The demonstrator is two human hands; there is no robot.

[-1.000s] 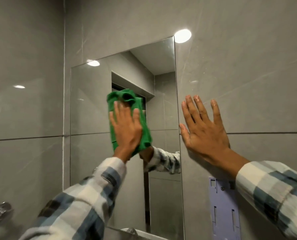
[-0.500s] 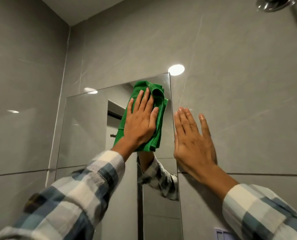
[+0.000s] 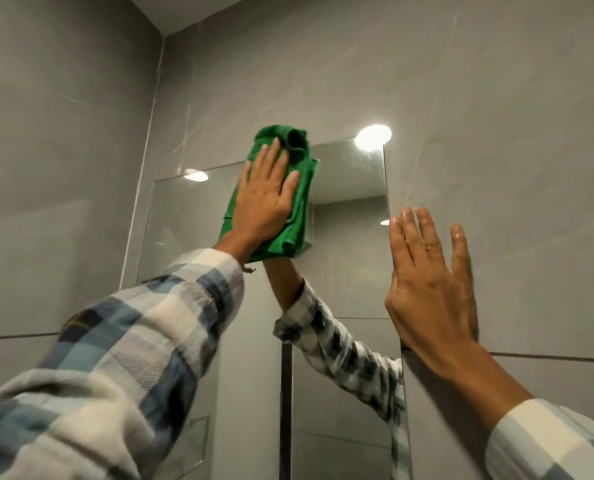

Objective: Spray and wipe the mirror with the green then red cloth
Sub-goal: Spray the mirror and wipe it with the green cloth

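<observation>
A frameless mirror [image 3: 347, 271] hangs on the grey tiled wall. My left hand [image 3: 262, 199] presses a folded green cloth [image 3: 297, 202] flat against the mirror's top edge, left of its upper right corner; the cloth's top overlaps the tile above. My right hand [image 3: 430, 282] lies flat with fingers spread on the wall tile just right of the mirror's right edge, holding nothing. The mirror reflects my left forearm and sleeve. No red cloth or spray bottle is in view.
Grey glossy wall tiles [image 3: 496, 116] surround the mirror, with a corner to the side wall [image 3: 63, 168] at left. A ceiling light's glare [image 3: 373, 137] sits at the mirror's top right corner.
My left hand has slid the green cloth up and leftward along the mirror's top edge. The view has tilted further up. My right hand stays flat on the wall.
</observation>
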